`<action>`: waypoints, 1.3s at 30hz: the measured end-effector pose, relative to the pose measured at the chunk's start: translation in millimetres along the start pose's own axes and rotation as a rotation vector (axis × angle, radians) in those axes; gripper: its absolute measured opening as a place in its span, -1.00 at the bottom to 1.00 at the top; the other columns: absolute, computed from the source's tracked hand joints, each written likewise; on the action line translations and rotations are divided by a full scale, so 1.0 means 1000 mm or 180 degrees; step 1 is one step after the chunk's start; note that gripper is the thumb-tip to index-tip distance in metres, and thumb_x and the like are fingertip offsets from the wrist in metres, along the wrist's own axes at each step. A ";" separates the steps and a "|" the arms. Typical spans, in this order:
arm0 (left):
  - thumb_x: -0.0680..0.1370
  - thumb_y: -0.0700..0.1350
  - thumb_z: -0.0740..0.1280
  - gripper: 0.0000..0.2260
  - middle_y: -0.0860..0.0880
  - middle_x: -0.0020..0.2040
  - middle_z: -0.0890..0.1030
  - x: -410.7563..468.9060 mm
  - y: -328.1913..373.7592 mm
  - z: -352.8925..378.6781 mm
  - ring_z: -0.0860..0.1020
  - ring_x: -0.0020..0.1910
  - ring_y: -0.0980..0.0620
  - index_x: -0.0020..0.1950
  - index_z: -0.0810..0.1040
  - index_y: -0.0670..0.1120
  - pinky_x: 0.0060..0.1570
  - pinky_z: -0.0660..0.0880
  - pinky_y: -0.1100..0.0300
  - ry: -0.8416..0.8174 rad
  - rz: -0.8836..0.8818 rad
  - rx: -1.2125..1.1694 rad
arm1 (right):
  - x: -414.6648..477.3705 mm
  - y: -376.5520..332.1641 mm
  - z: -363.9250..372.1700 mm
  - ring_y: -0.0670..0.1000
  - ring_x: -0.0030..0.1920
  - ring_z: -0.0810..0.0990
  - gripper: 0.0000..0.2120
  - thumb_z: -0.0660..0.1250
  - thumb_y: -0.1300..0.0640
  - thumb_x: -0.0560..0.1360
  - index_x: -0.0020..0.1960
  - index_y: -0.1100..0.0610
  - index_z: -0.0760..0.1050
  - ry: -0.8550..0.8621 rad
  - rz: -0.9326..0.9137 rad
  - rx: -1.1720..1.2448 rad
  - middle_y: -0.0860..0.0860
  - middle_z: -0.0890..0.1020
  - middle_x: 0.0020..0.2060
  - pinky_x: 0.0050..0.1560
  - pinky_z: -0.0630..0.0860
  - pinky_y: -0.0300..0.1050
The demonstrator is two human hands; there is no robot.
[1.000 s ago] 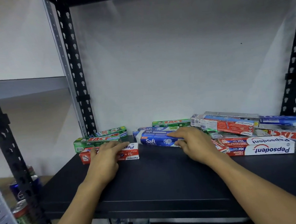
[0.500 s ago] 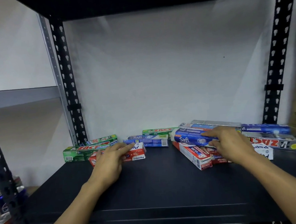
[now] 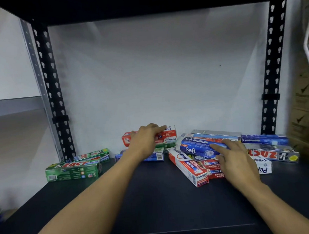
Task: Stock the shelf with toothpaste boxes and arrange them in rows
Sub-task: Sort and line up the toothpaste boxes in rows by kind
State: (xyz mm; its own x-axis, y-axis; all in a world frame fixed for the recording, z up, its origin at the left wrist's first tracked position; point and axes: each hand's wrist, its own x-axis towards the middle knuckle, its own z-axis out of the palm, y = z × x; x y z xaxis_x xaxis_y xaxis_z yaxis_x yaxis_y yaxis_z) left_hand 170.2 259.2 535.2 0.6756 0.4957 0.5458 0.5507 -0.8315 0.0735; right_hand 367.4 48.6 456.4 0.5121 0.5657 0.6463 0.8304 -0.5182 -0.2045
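Change: left hand (image 3: 144, 141) has lifted the small red-and-white Pepsodent carton (image 3: 166, 136) from the front left up to the back centre.
Left hand: fingers closed over the carton, held above the blue carton (image 3: 157, 155).
Right hand (image 3: 237, 158): flat, fingers spread, pressing the blue Safi carton (image 3: 197, 147) (grip not confirmed).
Stock: mixed pile right; green Zact cartons (image 3: 73, 169) left, on the black metal shelf (image 3: 155, 198).
Risk: pressure may topple the pile.

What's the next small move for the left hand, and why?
Probably set the small red Pepsodent box down on the boxes beneath it at the back wall. The left hand holds it raised above the blue box, while the right hand rests on the Safi box.
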 end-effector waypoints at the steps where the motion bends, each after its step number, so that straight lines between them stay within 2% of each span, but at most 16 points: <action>1: 0.63 -0.20 0.20 -0.51 0.11 0.38 0.46 0.009 0.004 0.005 0.46 0.29 -0.09 0.47 0.35 0.25 0.22 0.40 -0.29 -0.0053 -0.0017 -0.0015 | 0.000 0.001 0.001 0.14 0.41 0.32 -0.60 0.29 0.16 0.57 0.38 -0.09 0.49 0.0036 0.0038 0.0004 0.08 0.48 0.38 0.19 0.51 0.06; 3: 0.62 -0.21 0.22 -0.50 0.08 0.35 0.49 0.022 0.013 0.015 0.47 0.29 -0.09 0.47 0.35 0.25 0.18 0.44 -0.27 -0.0183 -0.0103 -0.0029 | 0.001 0.005 0.001 0.15 0.42 0.33 -0.59 0.30 0.22 0.55 0.36 -0.07 0.52 0.0095 0.0119 0.0072 0.10 0.49 0.35 0.16 0.54 0.08; 6: 0.59 -0.22 0.27 -0.46 0.01 0.35 0.51 0.031 0.026 0.032 0.47 0.31 -0.11 0.50 0.33 0.22 0.25 0.41 -0.27 -0.0314 -0.0426 -0.0021 | 0.000 0.011 0.002 0.15 0.43 0.32 -0.57 0.31 0.25 0.54 0.36 -0.06 0.52 0.0088 0.0212 0.0126 0.10 0.48 0.35 0.12 0.56 0.09; 9: 0.58 -0.23 0.28 -0.45 -0.03 0.36 0.53 0.034 0.029 0.047 0.47 0.31 -0.13 0.51 0.32 0.17 0.30 0.35 -0.26 -0.0191 -0.0699 0.0059 | 0.000 0.014 0.004 0.16 0.41 0.35 -0.56 0.35 0.27 0.51 0.34 -0.05 0.54 0.0128 0.0209 0.0101 0.11 0.51 0.32 0.03 0.59 0.09; 12: 0.56 -0.20 0.30 -0.51 -0.06 0.28 0.58 0.040 0.030 0.057 0.50 0.26 -0.13 0.45 0.41 0.16 0.27 0.33 -0.20 -0.0159 -0.0893 0.0324 | 0.001 0.015 0.008 0.18 0.41 0.38 -0.56 0.37 0.29 0.50 0.31 -0.03 0.56 0.0162 0.0238 0.0101 0.13 0.53 0.31 0.03 0.59 0.12; 16: 0.56 -0.16 0.33 -0.53 -0.04 0.28 0.59 0.041 0.029 0.068 0.51 0.27 -0.12 0.44 0.42 0.13 0.29 0.31 -0.18 -0.0145 -0.0716 0.0519 | 0.004 0.017 0.011 0.18 0.42 0.36 -0.56 0.37 0.29 0.50 0.32 -0.02 0.56 0.0193 0.0195 0.0123 0.14 0.52 0.32 0.09 0.59 0.12; 20: 0.57 -0.24 0.30 -0.54 -0.03 0.40 0.52 0.036 0.015 0.065 0.47 0.36 -0.10 0.45 0.45 0.06 0.39 0.33 -0.15 -0.0016 -0.0378 -0.0098 | 0.005 0.020 0.013 0.20 0.41 0.36 -0.57 0.35 0.30 0.51 0.33 0.02 0.55 0.0217 0.0116 0.0175 0.16 0.51 0.32 0.20 0.54 0.14; 22: 0.58 -0.24 0.28 -0.56 -0.04 0.47 0.44 0.022 0.002 0.065 0.38 0.44 -0.08 0.44 0.47 0.04 0.47 0.23 -0.17 0.0152 -0.0258 -0.0406 | 0.005 0.021 0.014 0.23 0.40 0.38 -0.60 0.35 0.29 0.51 0.32 0.05 0.56 0.0246 0.0070 0.0236 0.19 0.53 0.32 0.30 0.47 0.20; 24: 0.58 -0.20 0.30 -0.56 -0.05 0.50 0.40 0.001 -0.013 0.065 0.32 0.48 -0.06 0.44 0.46 0.07 0.50 0.14 -0.21 0.0259 -0.0129 -0.0376 | 0.004 0.020 0.014 0.26 0.39 0.40 -0.62 0.39 0.25 0.50 0.30 0.07 0.57 0.0296 -0.0021 0.0205 0.20 0.54 0.31 0.38 0.36 0.29; 26: 0.56 -0.16 0.35 -0.54 -0.04 0.51 0.39 -0.018 -0.026 0.056 0.33 0.48 -0.07 0.45 0.45 0.10 0.46 0.19 -0.22 0.0295 -0.0135 -0.0454 | 0.004 0.015 0.012 0.25 0.43 0.37 -0.61 0.43 0.17 0.49 0.31 0.05 0.57 0.0332 -0.0125 0.0143 0.16 0.53 0.33 0.45 0.20 0.32; 29: 0.53 -0.18 0.40 -0.57 -0.02 0.44 0.46 -0.044 -0.043 0.035 0.44 0.38 -0.08 0.39 0.53 0.07 0.40 0.33 -0.13 0.0556 -0.0063 -0.0545 | 0.005 0.000 0.008 0.17 0.49 0.29 -0.58 0.40 0.07 0.53 0.38 -0.03 0.50 0.0235 -0.0471 0.0296 0.08 0.48 0.40 0.51 0.10 0.26; 32: 0.52 -0.17 0.42 -0.63 0.02 0.36 0.53 -0.078 -0.065 0.023 0.51 0.30 -0.05 0.31 0.58 0.07 0.35 0.41 0.00 0.0555 -0.0008 -0.0396 | 0.009 -0.026 0.003 0.07 0.51 0.24 -0.53 0.34 -0.03 0.55 0.45 -0.11 0.39 -0.0095 -0.0850 0.0557 -0.02 0.41 0.45 0.54 0.07 0.11; 36: 0.47 -0.18 0.48 -0.65 -0.02 0.30 0.57 -0.119 -0.103 0.010 0.55 0.25 -0.11 0.22 0.63 0.08 0.28 0.47 -0.11 0.0630 -0.0198 -0.0196 | 0.016 -0.073 0.000 -0.01 0.52 0.20 -0.48 0.29 -0.09 0.58 0.51 -0.13 0.27 -0.0526 -0.1299 0.0811 -0.11 0.34 0.49 0.55 0.06 -0.02; 39: 0.48 -0.10 0.46 -0.67 0.00 0.35 0.54 -0.144 -0.130 -0.003 0.52 0.30 -0.12 0.24 0.61 0.10 0.29 0.44 -0.15 0.0728 -0.0389 -0.0067 | 0.020 -0.111 -0.001 -0.03 0.52 0.18 -0.43 0.31 -0.09 0.58 0.54 -0.12 0.21 -0.0767 -0.1540 0.0935 -0.12 0.30 0.51 0.51 0.03 -0.11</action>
State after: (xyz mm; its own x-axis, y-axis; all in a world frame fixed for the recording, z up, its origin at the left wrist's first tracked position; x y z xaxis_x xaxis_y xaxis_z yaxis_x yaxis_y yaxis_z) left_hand -0.3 294.6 449.7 0.4750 0.5251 0.7061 0.6094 -0.7752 0.1665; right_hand 285.1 117.4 492.9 0.0686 0.8393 0.5393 0.9893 0.0127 -0.1456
